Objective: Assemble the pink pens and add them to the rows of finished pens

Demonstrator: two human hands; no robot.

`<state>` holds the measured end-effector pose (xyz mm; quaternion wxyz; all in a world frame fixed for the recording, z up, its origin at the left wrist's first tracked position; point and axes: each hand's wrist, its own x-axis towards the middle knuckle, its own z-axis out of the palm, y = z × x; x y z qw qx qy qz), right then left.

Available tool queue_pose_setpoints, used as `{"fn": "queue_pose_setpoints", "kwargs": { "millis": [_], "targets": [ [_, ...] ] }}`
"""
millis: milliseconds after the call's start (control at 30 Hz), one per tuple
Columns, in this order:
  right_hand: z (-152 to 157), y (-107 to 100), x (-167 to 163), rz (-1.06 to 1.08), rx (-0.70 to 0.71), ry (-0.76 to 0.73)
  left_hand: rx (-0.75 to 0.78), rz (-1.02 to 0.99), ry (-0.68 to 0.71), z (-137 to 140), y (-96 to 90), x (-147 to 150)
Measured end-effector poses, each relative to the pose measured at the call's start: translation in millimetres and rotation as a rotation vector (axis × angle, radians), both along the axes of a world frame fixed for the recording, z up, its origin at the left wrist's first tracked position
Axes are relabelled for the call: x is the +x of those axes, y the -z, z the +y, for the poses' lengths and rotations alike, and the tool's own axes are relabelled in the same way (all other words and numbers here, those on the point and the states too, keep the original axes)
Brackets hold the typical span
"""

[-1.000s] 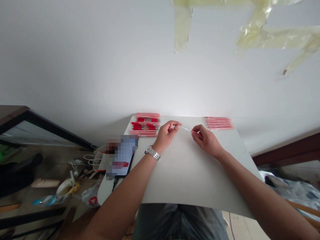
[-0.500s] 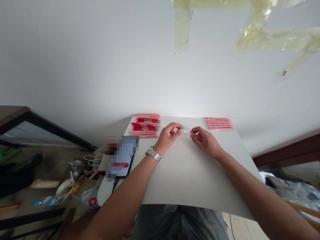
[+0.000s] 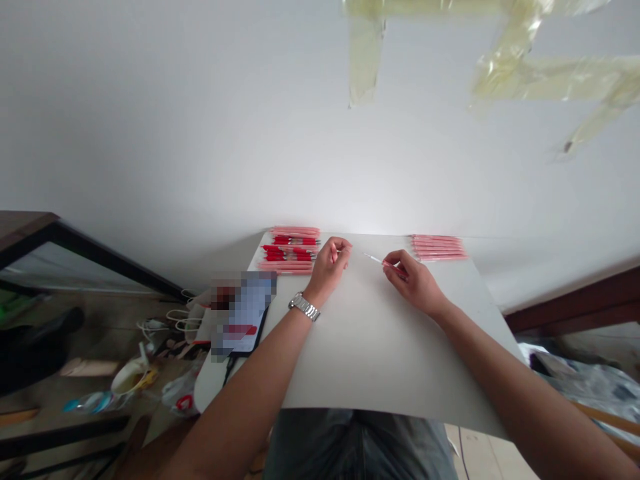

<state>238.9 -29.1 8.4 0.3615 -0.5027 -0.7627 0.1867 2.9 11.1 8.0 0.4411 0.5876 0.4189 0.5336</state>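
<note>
In my right hand [image 3: 411,285], closed by a pinch, is a red pen [image 3: 397,269]. A thin white refill-like rod [image 3: 371,257] sticks out of its left end, pointing toward my left hand. My left hand [image 3: 331,263] is up off the table with its fingers curled together. Whatever they hold, if anything, is hidden. Just left of it lie red click pens [image 3: 287,255] in a row, with pale pink sticks [image 3: 287,267] in front and more behind.
A bundle of pink sticks [image 3: 439,247] lies at the back right of the white table [image 3: 380,360]. A phone [image 3: 250,313] with a cable rests on the left edge. The wall [image 3: 300,133] rises directly behind the table. Bottles and bags fill the floor at left.
My left hand has let go of the white rod's end and drawn away to the left, its fingers curling. My right hand has stayed nearly in place, still gripping the pen.
</note>
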Motion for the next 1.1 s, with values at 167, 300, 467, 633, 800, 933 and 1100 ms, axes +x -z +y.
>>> {"fn": "queue_pose_setpoints", "kwargs": {
  "millis": [167,300,467,633,800,933,1100],
  "targets": [
    [0.7,1.9,0.2,0.015,-0.003,0.008,-0.047,-0.137,0.014,3.7,4.7,1.3],
    [1.3,2.8,0.1,0.020,-0.003,0.010,-0.053,-0.216,0.065,4.7,7.4,6.0],
    [2.4,3.3,0.4,0.020,0.021,0.005,-0.032,-0.165,0.045,3.7,7.0,5.1],
    [3.4,1.0,-0.4,0.066,0.095,-0.033,0.034,-0.040,-0.035,0.1,0.3,0.0],
    [3.8,0.3,-0.5,0.060,0.130,-0.048,-0.002,-0.196,0.036,-0.1,0.7,2.9],
    [4.3,2.4,0.2,0.039,0.131,-0.050,-0.036,-0.250,0.067,-0.5,0.6,5.4],
    [5.4,3.8,0.9,0.015,0.129,-0.063,-0.042,-0.266,0.072,-1.0,-0.1,5.5]
  ]
}}
